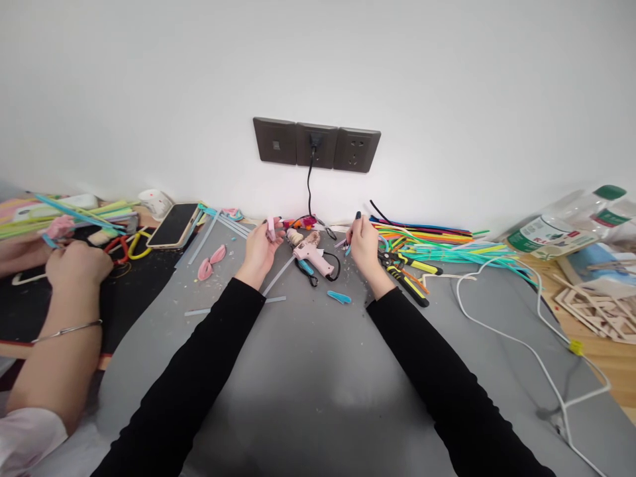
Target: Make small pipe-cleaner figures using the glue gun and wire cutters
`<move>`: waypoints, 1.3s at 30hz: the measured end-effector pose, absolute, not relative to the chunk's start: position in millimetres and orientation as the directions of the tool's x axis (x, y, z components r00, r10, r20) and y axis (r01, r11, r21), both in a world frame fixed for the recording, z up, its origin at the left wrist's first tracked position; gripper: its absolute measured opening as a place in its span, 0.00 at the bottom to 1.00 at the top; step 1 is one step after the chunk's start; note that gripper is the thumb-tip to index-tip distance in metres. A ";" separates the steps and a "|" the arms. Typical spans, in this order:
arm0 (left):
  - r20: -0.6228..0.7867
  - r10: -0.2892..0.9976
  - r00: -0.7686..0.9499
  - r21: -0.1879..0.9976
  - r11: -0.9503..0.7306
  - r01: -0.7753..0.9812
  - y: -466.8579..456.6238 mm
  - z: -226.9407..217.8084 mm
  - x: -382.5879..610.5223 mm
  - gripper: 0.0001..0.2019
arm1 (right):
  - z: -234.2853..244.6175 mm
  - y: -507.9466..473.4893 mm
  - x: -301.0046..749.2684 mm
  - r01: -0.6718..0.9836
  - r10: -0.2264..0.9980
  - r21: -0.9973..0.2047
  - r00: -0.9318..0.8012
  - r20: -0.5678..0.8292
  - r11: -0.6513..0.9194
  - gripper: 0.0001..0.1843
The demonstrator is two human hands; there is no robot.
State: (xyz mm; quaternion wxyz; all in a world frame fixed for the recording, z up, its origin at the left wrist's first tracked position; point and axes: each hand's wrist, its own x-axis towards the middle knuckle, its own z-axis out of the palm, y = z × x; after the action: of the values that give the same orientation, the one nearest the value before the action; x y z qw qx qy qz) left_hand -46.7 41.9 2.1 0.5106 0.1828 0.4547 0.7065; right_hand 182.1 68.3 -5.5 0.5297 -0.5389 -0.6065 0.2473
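Note:
My left hand (262, 250) is pinching a small pink fuzzy piece (271, 229), perhaps bent pipe cleaner, between thumb and fingers. To its right, my right hand (364, 244) is closed above the mat, close to the wall. Its fingertips hide whatever may be in them; little purple and blue bits lie beside them. Between both hands a pale pink glue gun (314, 257) rests on its side, its nozzle hidden among small items. A blue fuzzy piece (339, 297) lies in front of it. Left of my left hand sits a pink bow-shaped piece (212, 263).
Pliers (408, 285) with yellow-black handles and many coloured pipe cleaners (447, 246) lie at right, near a white cable (501, 336) and plastic bottles (551, 235). Clear glue sticks (203, 237) and a phone (173, 225) lie left. Another person's hands (77, 265) work at far left.

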 end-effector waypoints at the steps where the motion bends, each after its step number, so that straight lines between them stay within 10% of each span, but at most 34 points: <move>1: -0.206 0.891 -0.406 0.829 -0.062 -0.556 41.7 1.9 -46.7 0.07 | -5.4 67.9 181.9 0.390 0.915 -0.866 0.120 0.384 0.313 0.17; 10: -0.151 0.900 -0.408 0.845 -0.096 -0.526 44.1 -2.5 -48.1 0.08 | -7.9 67.2 180.0 0.395 0.907 -0.844 0.059 0.417 0.362 0.11; 18: -0.106 0.906 -0.410 0.850 -0.132 -0.510 41.3 0.0 -49.6 0.16 | -1.9 62.4 180.8 0.475 0.930 -0.818 -0.002 0.367 0.324 0.28; 24: -0.152 0.890 -0.431 0.798 -0.147 -0.585 44.8 0.1 -54.2 0.07 | -4.0 65.6 179.8 0.463 0.909 -0.809 0.014 0.417 0.364 0.09; 28: -0.198 0.873 -0.447 0.775 -0.140 -0.616 44.7 2.0 -56.1 0.15 | -4.3 65.3 180.1 0.547 0.926 -0.777 0.007 0.377 0.312 0.23; 35: -0.196 0.864 -0.463 0.851 -0.084 -0.518 43.8 2.8 -49.9 0.04 | -4.9 63.1 177.1 0.504 0.883 -0.743 -0.091 0.461 0.440 0.06; 39: -0.196 0.857 -0.476 0.869 -0.073 -0.490 44.6 3.3 -47.9 0.05 | -4.0 61.3 176.9 0.560 0.859 -0.687 -0.094 0.502 0.463 0.17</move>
State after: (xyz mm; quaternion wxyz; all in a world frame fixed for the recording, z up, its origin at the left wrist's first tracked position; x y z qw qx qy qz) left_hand -47.9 44.6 3.3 0.4757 0.1887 0.4869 0.7078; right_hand 176.9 61.3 -4.0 0.4595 -0.4917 -0.7214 0.1632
